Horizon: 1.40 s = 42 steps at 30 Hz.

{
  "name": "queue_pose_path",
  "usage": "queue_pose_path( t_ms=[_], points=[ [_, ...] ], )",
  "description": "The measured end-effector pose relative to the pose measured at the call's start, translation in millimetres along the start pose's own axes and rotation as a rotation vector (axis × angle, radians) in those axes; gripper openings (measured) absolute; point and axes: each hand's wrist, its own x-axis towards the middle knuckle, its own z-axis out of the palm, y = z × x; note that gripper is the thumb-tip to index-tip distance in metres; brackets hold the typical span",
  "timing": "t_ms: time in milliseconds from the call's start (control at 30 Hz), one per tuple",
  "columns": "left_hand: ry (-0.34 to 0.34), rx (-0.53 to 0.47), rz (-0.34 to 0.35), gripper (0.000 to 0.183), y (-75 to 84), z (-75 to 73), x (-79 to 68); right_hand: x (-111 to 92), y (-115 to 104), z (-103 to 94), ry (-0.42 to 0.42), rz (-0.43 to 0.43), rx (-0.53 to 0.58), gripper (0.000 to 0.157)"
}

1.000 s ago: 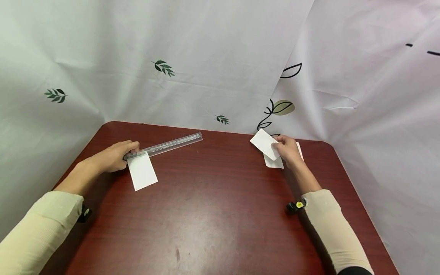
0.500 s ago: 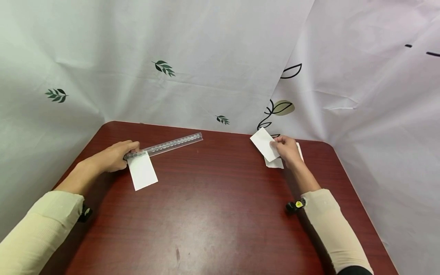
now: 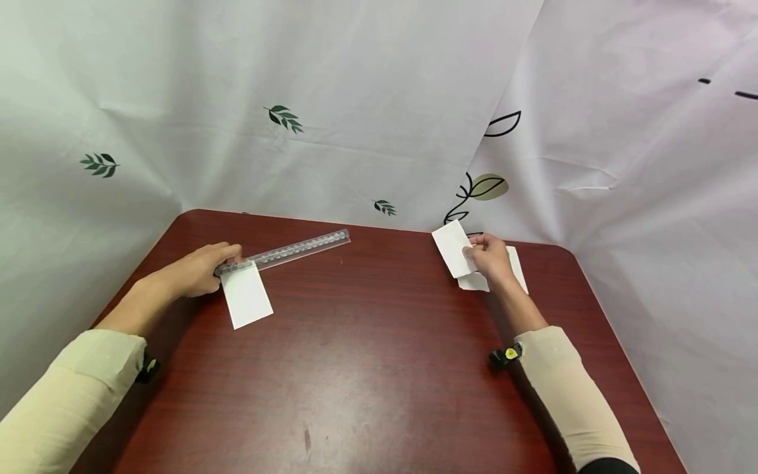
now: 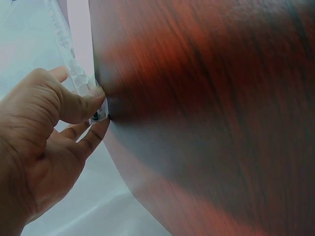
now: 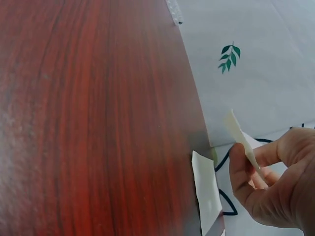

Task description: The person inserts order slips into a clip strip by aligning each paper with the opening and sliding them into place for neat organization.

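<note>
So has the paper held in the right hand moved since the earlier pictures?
Yes: the paper has turned, its near end swinging left against the table.

Reddish-brown table point(image 3: 367, 368); white leaf-printed sheet point(image 3: 355, 79) behind

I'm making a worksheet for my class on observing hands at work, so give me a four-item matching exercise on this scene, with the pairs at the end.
Column one:
1. left hand
2. right hand
3. ruler
4. table

Column two:
A. reddish brown
B. grips the ruler's end
C. transparent
D. holds a white card

Pairs: 1-B, 2-D, 3-C, 4-A
</note>
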Motion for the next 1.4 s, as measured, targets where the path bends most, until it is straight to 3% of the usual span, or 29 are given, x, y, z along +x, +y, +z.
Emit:
queue_pose_path(
  t_ms=[333,900,1400],
  points=[
    [-0.009,0.015,-0.022,0.05,2.3,-1.1,-1.1,-3,-1,5.3,-0.004,-0.001,-0.021,0.045],
    [0.009,0.09,0.004,0.051,3.1,-5.9,-2.2,-3,-3,16.4,-0.058,0.002,-0.047,0.051],
    [-0.02,0.049,-0.003,0.055,3.9,-12.3,-2.8,-4,-2,25.2,-0.071,-0.016,-0.043,0.051]
  ],
)
